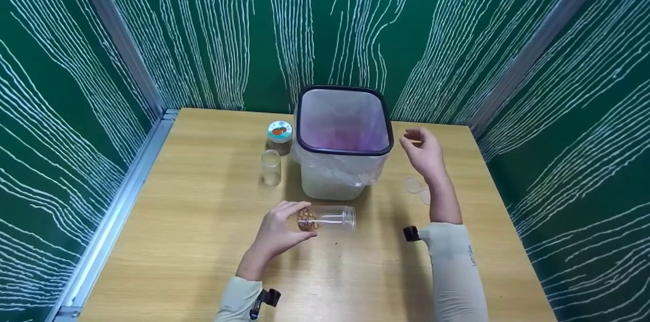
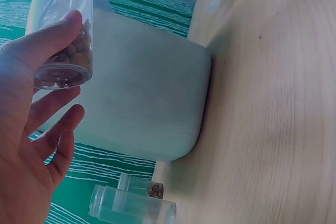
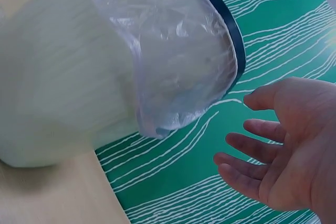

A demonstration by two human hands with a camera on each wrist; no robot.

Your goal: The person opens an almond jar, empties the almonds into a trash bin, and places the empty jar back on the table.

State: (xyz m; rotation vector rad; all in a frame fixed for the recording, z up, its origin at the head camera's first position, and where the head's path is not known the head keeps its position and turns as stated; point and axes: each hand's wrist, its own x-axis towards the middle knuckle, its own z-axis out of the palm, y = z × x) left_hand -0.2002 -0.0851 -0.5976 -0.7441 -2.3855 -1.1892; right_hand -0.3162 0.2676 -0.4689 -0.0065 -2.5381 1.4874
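Holding a clear jar (image 1: 331, 217) sideways is the left hand (image 1: 277, 230); the right hand (image 1: 425, 155) hovers loosely relaxed beside the bin (image 1: 332, 186).

Glossy jar (image 1: 332, 217), matt plastic bin (image 2: 142, 82), smooth wood-grained table (image 1: 188, 210)

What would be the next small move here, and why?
Probably lift the left hand so the clear jar comes over the bag-lined bin: the jar is held sideways in front of that open-topped bin, with nut-like pieces near its base, and the right hand holds nothing.
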